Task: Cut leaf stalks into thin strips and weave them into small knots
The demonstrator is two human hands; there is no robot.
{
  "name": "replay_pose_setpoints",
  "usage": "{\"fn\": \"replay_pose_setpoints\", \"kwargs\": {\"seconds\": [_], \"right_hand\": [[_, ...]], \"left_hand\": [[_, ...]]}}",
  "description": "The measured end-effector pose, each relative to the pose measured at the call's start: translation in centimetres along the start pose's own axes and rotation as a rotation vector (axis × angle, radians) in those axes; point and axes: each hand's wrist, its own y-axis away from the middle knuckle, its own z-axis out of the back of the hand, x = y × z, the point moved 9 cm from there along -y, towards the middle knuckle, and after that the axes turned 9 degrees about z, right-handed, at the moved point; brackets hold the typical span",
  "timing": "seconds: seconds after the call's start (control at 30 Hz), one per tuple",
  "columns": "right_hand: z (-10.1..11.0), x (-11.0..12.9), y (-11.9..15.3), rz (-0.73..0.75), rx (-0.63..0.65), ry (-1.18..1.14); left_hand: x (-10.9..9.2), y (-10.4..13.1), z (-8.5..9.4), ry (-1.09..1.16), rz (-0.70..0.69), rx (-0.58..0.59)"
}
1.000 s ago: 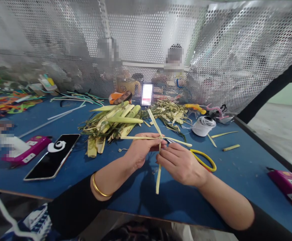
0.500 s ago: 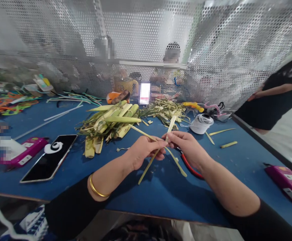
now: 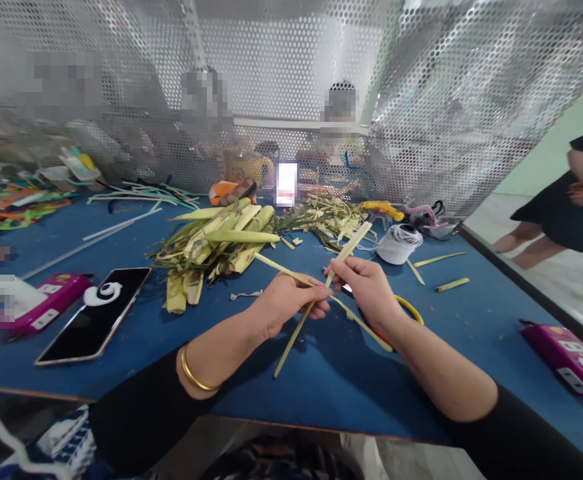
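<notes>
Two pale green leaf strips cross each other in front of me. My left hand pinches them at the crossing, between thumb and fingers. One leaf strip slants from the lower left up to a broader end, which my right hand grips between thumb and forefinger. The other leaf strip runs from the upper left down to the right, under my right wrist. A pair of pliers or scissors with a yellow and red handle lies partly hidden behind my right forearm.
A heap of green leaf pieces and shredded trimmings lie beyond my hands. A spool of white string stands to the right. A phone and purple power strips flank me on the blue table. Another person stands at right.
My right hand has shifted slightly right and tilted the broad strip end to the right. The other strip's lower end now reaches further right. More of the tool's yellow handle shows.
</notes>
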Motion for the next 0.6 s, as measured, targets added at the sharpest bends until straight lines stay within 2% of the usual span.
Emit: {"fn": "replay_pose_setpoints", "kwargs": {"seconds": [0.13,0.2,0.33,0.47,0.6], "right_hand": [[-0.8,0.6,-0.4,0.036,0.229,0.146],[-1.0,0.7,-0.3,0.072,0.29,0.238],[0.3,1.5,-0.6,0.189,0.168,0.345],[1.6,3.7,-0.8,0.35,0.075,0.338],[1.3,5.6,-0.4,0.487,0.124,0.401]], "left_hand": [[-1.0,0.2,0.6,0.097,-0.07,-0.03],[-1.3,0.3,0.7,0.098,-0.098,-0.033],[-1.7,0.2,1.0,0.054,-0.125,-0.047],[-2.3,-0.1,2.2,0.07,-0.137,-0.091],[-1.6,-0.5,1.5,0.126,-0.015,0.048]]}}
